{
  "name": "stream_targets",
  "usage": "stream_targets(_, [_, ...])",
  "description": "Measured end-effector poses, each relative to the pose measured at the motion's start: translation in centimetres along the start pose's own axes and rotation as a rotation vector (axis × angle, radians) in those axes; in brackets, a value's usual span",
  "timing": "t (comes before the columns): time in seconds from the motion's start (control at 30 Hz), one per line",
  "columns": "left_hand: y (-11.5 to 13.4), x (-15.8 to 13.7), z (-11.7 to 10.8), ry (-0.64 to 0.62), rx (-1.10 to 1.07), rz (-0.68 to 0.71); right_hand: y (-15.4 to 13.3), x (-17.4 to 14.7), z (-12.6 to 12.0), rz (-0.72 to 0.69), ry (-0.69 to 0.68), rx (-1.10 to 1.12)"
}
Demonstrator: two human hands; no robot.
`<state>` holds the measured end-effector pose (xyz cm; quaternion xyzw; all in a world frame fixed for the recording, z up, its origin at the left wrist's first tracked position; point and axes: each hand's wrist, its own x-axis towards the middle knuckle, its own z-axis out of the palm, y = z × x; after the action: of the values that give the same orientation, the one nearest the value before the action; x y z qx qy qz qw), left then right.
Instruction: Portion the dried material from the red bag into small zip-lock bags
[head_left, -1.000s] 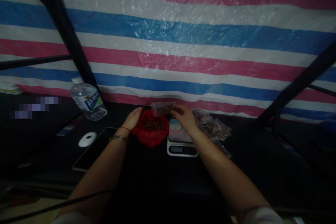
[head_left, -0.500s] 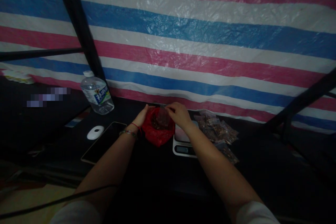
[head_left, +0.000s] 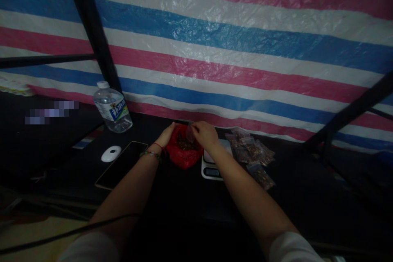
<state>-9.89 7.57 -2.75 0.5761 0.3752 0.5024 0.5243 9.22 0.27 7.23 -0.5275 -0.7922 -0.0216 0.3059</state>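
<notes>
Clear bag at the red bag's mouth, right hand on it

We find the small clear bag (head_left: 190, 134) inside the opening of the red bag (head_left: 184, 158), over the loose brown pieces (head_left: 186, 144). The right hand (head_left: 206, 134) is nearer to it: its grip pinches the clear bag's upper edge, and the bag lies to the left of that grip, its long axis roughly upright as far as we can tell. We cannot make out which way its mouth faces.

The left hand (head_left: 167, 136) rests at the red bag's left edge; whether its grip closes on the plastic, we cannot tell.

Just right of the red bag sits the white scale (head_left: 211, 173), partly hidden under the right wrist and forearm. Beyond it we see a heap of filled packets (head_left: 253, 150) on the dark surface (head_left: 184, 200). To the left lie a dark-screened device (head_left: 123, 165), a white oval object (head_left: 111, 154) and, farther back, a bottle (head_left: 113, 110). Behind everything hangs a striped sheet (head_left: 221, 69). We see nothing standing between the right fingertips and the brown pieces except the clear bag.
</notes>
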Motion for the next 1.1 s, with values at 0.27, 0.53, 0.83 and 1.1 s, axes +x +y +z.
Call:
stream_targets(0.27, [4.0,-1.9,0.8,0.149,0.536,0.278,2.0,-1.4,-0.6,0.188,0.145,0.384])
stream_targets(0.53, [6.9,-5.6,8.0,-0.227,0.273,0.255,4.7,-6.9,-1.2,0.381,0.210,1.055])
stream_targets(0.83, [5.4,-6.3,10.7,-0.167,0.195,0.284,8.3,-10.1,-3.2,0.369,0.147,1.044])
stream_targets(1.1, [5.3,-6.4,11.4,-0.166,0.149,0.151,7.5,-10.5,-3.6,0.445,0.290,1.024])
